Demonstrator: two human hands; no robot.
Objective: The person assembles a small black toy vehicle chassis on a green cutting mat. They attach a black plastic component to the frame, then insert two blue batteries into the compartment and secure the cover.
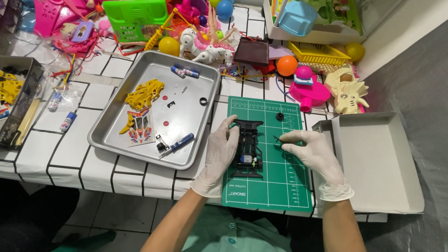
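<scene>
A black toy car chassis [248,147] lies on a green cutting mat [275,186] in front of me. My left hand [220,151], in a white glove, grips the chassis by its left side. My right hand [311,148], also gloved, pinches a small thin black part [279,139] just right of the chassis. A small black wheel [280,116] sits on the mat's far edge.
A metal tray [116,140] to the left holds a yellow frame piece, a sticker sheet, a blue-handled screwdriver [176,143], batteries and small parts. An open white box [378,163] lies at the right. Colourful plastic toys crowd the table's far side.
</scene>
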